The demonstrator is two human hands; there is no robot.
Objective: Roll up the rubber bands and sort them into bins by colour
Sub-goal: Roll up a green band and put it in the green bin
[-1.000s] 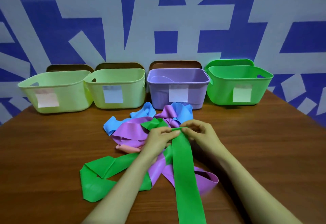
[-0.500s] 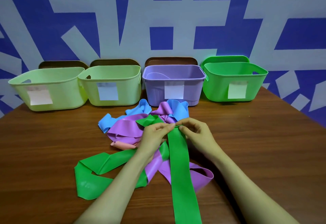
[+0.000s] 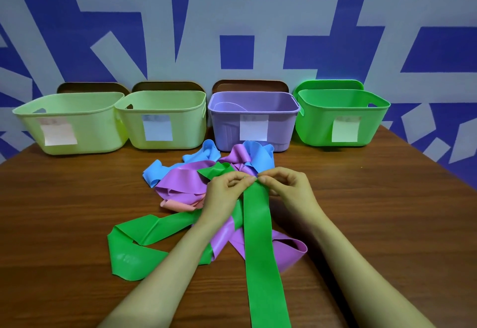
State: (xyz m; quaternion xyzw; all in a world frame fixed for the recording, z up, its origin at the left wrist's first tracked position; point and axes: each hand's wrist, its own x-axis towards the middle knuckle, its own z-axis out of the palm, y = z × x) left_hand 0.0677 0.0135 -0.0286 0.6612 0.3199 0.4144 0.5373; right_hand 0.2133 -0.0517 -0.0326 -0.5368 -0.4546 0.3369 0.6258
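"So, what is that strip running toward you?"

"That is the green band point(image 3: 260, 245), lying flat down the counter point(image 3: 387, 224) and off the bottom of the view. It is laid straight toward me so that, as I judge it, the roll can start squarely at the far end."

"And your arms?"

"Both forearms point(image 3: 160, 276) reach forward and angle inward, meeting at that far end. My left grip point(image 3: 224, 193) and right grip point(image 3: 289, 190) sit knuckles-up with the fingers curled. The fingertips point(image 3: 249, 180) of the two nearly touch, and each grip pinches the band's end edge. I see no roll yet, so I take this as the first turn."

"What lies around it?"

"Purple bands point(image 3: 180, 183) cross under the strip. A green loop point(image 3: 134, 247) lies to the left; I cannot tell whether it is the same band. A pink band point(image 3: 178, 205) peeks out beside my left wrist, and blue bands point(image 3: 260, 157) bunch just beyond my fingers."

"The bins?"

"Four stand in a row at the counter's far side, against the wall point(image 3: 77, 30). Two pale yellow-green bins point(image 3: 103, 131) are on the left, then a purple bin point(image 3: 224, 126), then a green bin point(image 3: 315, 126). Each carries a paper label point(image 3: 344, 131). The green bin should take this band, and it stands well apart, to the right."
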